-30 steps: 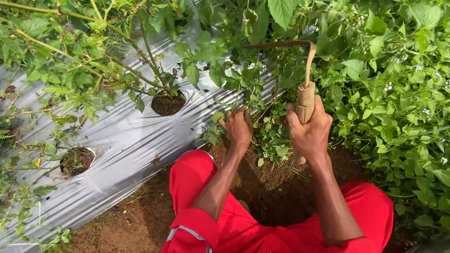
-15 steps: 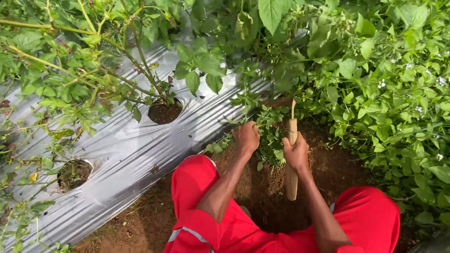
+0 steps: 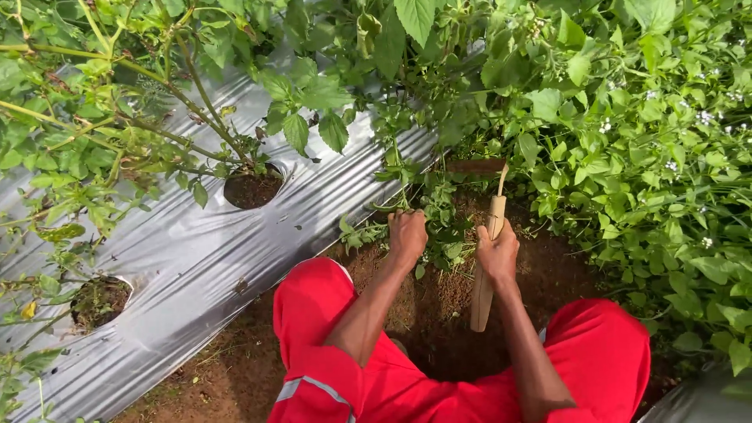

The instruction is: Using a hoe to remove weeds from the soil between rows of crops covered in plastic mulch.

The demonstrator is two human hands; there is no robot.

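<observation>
My right hand (image 3: 498, 254) grips the wooden handle of a small sickle (image 3: 486, 266), held upright with its dark blade (image 3: 475, 166) reaching into low weeds. My left hand (image 3: 408, 235) is closed on a clump of small green weeds (image 3: 439, 227) growing from the brown soil (image 3: 439, 305) between my knees. Red trousers (image 3: 321, 345) with a grey reflective stripe cover my legs at the bottom of the view.
Silver plastic mulch (image 3: 180, 258) covers the raised bed on the left, with round planting holes (image 3: 252, 188) (image 3: 99, 301) holding leafy plants. Dense green weeds with tiny white flowers (image 3: 658, 157) fill the right side. More silver sheet shows at the bottom right corner (image 3: 705, 399).
My right hand lowered the sickle from a raised position down toward the soil, then shifted it slightly up. My left hand stayed on the weeds.
</observation>
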